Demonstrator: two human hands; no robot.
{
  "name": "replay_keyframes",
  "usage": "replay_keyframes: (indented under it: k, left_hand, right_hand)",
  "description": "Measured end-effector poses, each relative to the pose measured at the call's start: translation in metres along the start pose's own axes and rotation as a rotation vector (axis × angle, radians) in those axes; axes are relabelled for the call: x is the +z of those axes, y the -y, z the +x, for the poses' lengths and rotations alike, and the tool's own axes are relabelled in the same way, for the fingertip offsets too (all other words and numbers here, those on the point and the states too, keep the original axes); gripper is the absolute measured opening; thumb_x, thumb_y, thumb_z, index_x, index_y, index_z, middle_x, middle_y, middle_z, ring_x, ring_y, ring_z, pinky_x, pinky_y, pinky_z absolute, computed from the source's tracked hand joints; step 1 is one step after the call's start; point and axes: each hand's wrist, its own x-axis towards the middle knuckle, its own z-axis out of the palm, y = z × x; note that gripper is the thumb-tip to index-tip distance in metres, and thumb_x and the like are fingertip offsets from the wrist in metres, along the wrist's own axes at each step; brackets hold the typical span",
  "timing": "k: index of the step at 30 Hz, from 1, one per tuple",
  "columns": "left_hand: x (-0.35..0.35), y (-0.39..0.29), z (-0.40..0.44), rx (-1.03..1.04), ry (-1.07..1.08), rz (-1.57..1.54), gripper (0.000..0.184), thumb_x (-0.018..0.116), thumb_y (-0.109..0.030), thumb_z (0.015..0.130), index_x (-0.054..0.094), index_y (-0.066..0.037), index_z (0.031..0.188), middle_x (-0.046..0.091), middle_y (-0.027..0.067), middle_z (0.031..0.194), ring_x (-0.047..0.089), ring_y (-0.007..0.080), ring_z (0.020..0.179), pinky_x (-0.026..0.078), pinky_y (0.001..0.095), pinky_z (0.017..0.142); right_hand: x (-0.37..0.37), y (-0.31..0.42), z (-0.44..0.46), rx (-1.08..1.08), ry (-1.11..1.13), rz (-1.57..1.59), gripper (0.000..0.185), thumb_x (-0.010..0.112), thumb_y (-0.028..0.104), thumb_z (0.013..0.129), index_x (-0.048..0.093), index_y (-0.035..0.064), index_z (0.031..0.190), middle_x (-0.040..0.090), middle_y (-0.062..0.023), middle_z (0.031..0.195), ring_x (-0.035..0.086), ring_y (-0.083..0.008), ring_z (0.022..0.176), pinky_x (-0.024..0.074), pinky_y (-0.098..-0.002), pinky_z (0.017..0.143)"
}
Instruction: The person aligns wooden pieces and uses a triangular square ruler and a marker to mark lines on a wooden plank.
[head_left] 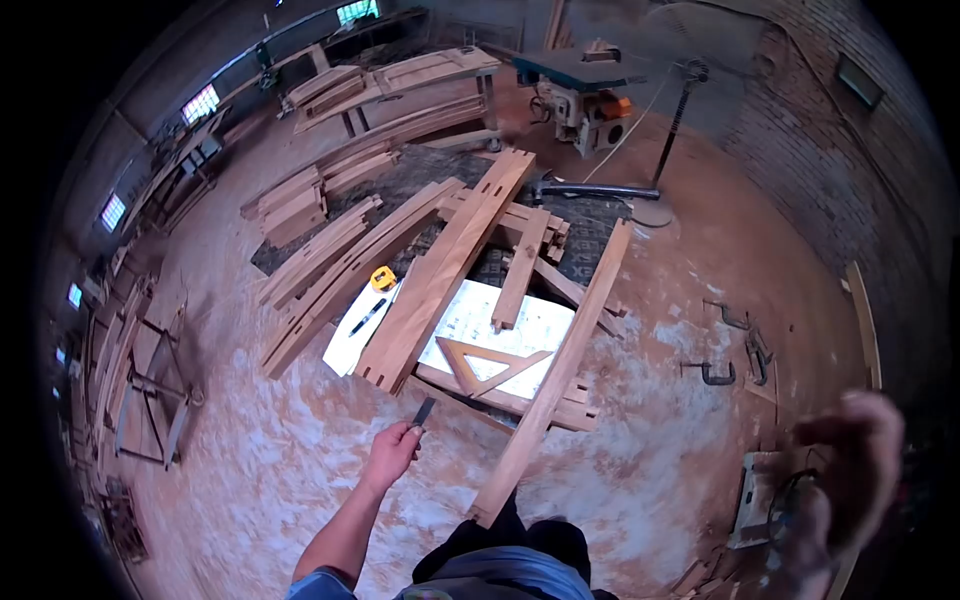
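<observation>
My left hand [393, 455] is closed round a small dark flat tool [424, 411], just in front of the near end of a wide wooden board [445, 270]. At the right edge, near the camera, my right hand [855, 480] is raised with its fingers curved and apart, nothing visible in it. A long narrow wooden piece [560, 385] leans from the worktable toward my lap. Between the two pieces, a triangular set square [480, 368] lies on white paper [485, 315]. A yellow tape measure [383, 279] and a black pen [368, 317] are left of the wide board.
Curved and straight wooden pieces [350, 265] are piled on the left of the worktable. A hammer [600, 190] lies at its far edge. Clamps [715, 374] are on the floor at the right. A table saw [585, 95] and a wood-laden bench [400, 80] stand behind.
</observation>
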Motion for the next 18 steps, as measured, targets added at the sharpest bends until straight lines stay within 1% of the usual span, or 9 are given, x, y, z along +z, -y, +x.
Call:
replay_keyframes:
  k: [2, 5, 6, 7, 10, 13, 14, 17, 18]
  left_hand:
    - [0.007, -0.009, 0.002, 0.011, -0.03, -0.023, 0.025, 0.064, -0.023, 0.102, 0.071, 0.001, 0.102, 0.065, 0.0032, 0.075, 0.062, 0.0109, 0.065, 0.053, 0.0286, 0.062]
    - [0.012, -0.012, -0.005, 0.016, -0.107, -0.01, 0.022, 0.067, -0.021, 0.101, 0.071, 0.001, 0.1, 0.065, 0.0022, 0.075, 0.061, 0.0105, 0.065, 0.052, 0.0286, 0.06]
    - [0.011, -0.011, -0.011, 0.004, -0.14, -0.007, 0.021, 0.067, -0.021, 0.1, 0.071, 0.001, 0.1, 0.065, 0.002, 0.075, 0.061, 0.0103, 0.064, 0.052, 0.0285, 0.06]
    - [0.017, -0.015, -0.018, -0.006, -0.176, -0.01, 0.021, 0.068, -0.02, 0.099, 0.071, 0.001, 0.1, 0.065, 0.0019, 0.075, 0.061, 0.0102, 0.064, 0.052, 0.0285, 0.06]
    - [0.03, -0.057, -0.056, -0.13, -0.293, -0.003, 0.021, 0.073, -0.021, 0.096, 0.069, 0.0, 0.095, 0.065, 0.0016, 0.074, 0.06, 0.0108, 0.064, 0.051, 0.0285, 0.06]
    - [0.053, -0.081, -0.071, -0.136, -0.331, 0.084, 0.022, 0.077, -0.02, 0.092, 0.067, -0.001, 0.09, 0.065, 0.0015, 0.074, 0.059, 0.0116, 0.064, 0.05, 0.0292, 0.061]
    - [0.063, -0.084, -0.07, -0.04, -0.354, 0.116, 0.023, 0.079, -0.022, 0.088, 0.064, -0.004, 0.084, 0.063, 0.002, 0.071, 0.057, 0.0117, 0.06, 0.048, 0.0305, 0.057]
    - [0.094, -0.113, -0.077, 0.162, -0.398, 0.402, 0.027, 0.082, -0.02, 0.084, 0.065, -0.001, 0.084, 0.062, 0.0062, 0.071, 0.06, 0.0186, 0.066, 0.05, 0.0354, 0.063]
    - [0.102, -0.119, -0.077, 0.168, -0.395, 0.465, 0.029, 0.084, -0.024, 0.081, 0.067, -0.001, 0.085, 0.062, 0.0106, 0.071, 0.063, 0.0258, 0.067, 0.051, 0.0389, 0.063]
  right_hand:
    - [0.018, -0.066, -0.019, -0.049, 0.055, 0.131, 0.041, 0.064, 0.007, 0.093, 0.057, -0.0009, 0.132, 0.061, -0.0223, 0.125, 0.065, -0.0283, 0.1, 0.0602, -0.0399, 0.084]
    - [0.054, -0.139, -0.063, 0.198, 0.069, 0.091, 0.026, 0.065, -0.006, 0.089, 0.065, -0.0036, 0.115, 0.068, -0.0187, 0.108, 0.068, -0.0283, 0.095, 0.0561, -0.0354, 0.081]
    - [0.063, -0.165, -0.087, 0.367, 0.124, 0.126, 0.021, 0.066, -0.005, 0.089, 0.067, -0.0032, 0.11, 0.069, -0.0171, 0.106, 0.069, -0.0265, 0.095, 0.0556, -0.0335, 0.08]
    - [0.071, -0.192, -0.107, 0.345, 0.166, 0.042, 0.018, 0.067, -0.004, 0.089, 0.069, -0.002, 0.107, 0.07, -0.016, 0.103, 0.069, -0.0256, 0.092, 0.0554, -0.0325, 0.079]
    - [0.105, -0.26, -0.211, 0.826, 0.167, 0.332, 0.014, 0.07, 0.002, 0.093, 0.071, -0.0022, 0.106, 0.072, -0.0155, 0.097, 0.071, -0.0256, 0.087, 0.0564, -0.0346, 0.079]
    - [0.114, -0.294, -0.259, 0.884, 0.315, 0.318, 0.019, 0.071, 0.009, 0.095, 0.072, -0.0037, 0.11, 0.075, -0.0159, 0.095, 0.073, -0.0227, 0.085, 0.0579, -0.0341, 0.078]
    - [0.116, -0.303, -0.265, 0.949, 0.337, 0.358, 0.02, 0.071, 0.01, 0.096, 0.073, -0.0036, 0.111, 0.075, -0.0162, 0.094, 0.074, -0.0228, 0.085, 0.0582, -0.034, 0.078]
    - [0.114, -0.327, -0.272, 0.966, 0.433, 0.379, 0.024, 0.072, 0.014, 0.096, 0.073, -0.0023, 0.114, 0.075, -0.0192, 0.098, 0.075, -0.026, 0.085, 0.059, -0.0348, 0.078]
    - [0.115, -0.332, -0.263, 0.927, 0.452, 0.375, 0.024, 0.072, 0.014, 0.096, 0.073, -0.0021, 0.114, 0.075, -0.0196, 0.098, 0.075, -0.0266, 0.085, 0.0589, -0.0349, 0.079]
